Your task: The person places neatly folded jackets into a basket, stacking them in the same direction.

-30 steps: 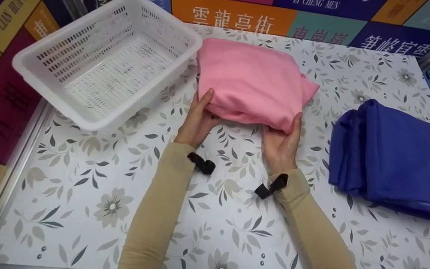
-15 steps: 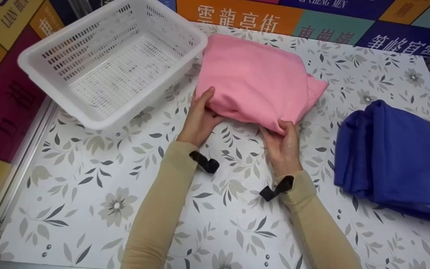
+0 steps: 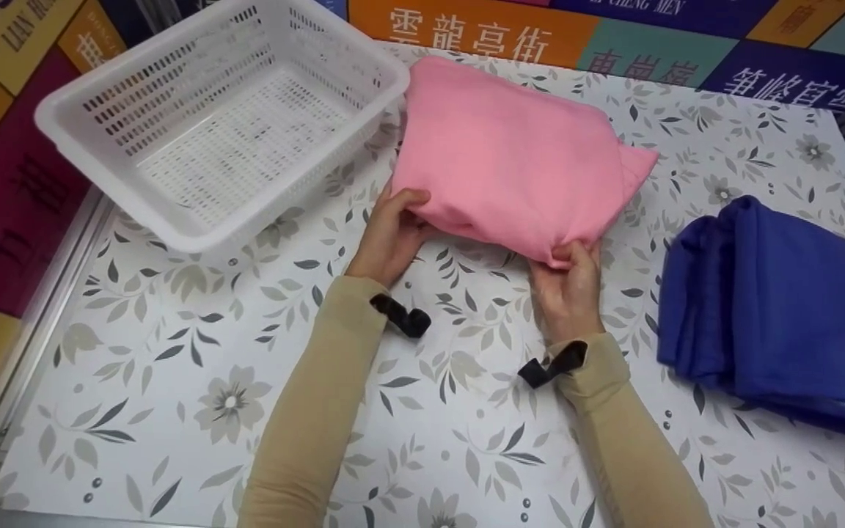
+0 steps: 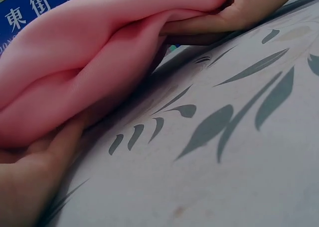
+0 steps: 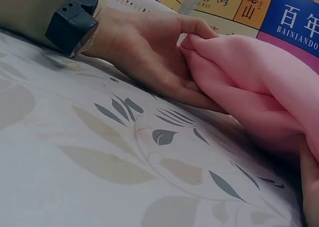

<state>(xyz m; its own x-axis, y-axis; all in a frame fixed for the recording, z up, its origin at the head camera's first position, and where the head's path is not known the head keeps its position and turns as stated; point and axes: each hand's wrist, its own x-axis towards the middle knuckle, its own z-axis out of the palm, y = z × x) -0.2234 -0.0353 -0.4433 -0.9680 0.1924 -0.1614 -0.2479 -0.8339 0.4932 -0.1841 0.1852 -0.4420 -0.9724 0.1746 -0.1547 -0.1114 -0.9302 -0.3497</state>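
A folded pink garment (image 3: 503, 154) lies near the back middle of the table, a loose corner poking out at its right. My left hand (image 3: 392, 233) grips its near left corner, thumb on top and fingers underneath. At the near right corner my right hand (image 3: 571, 290) pinches the cloth between thumb and fingers. In the right wrist view, the right hand (image 5: 154, 57) has its thumb over the pink fold and its fingers reaching below. The left wrist view shows the left hand (image 4: 40, 172) under the thick rolled edge; the fingertips are hidden beneath the fabric.
A white perforated plastic basket (image 3: 224, 132) stands at the back left, its right rim close to the pink garment. Folded blue fabric (image 3: 811, 308) lies on the right. The table (image 3: 452, 440) has a leaf-and-flower cover, with printed panels (image 3: 466, 33) behind it.
The pink garment has shifted slightly right. The right hand's thumb has moved from the garment's side onto its near corner and now pinches it. The left hand keeps its hold.
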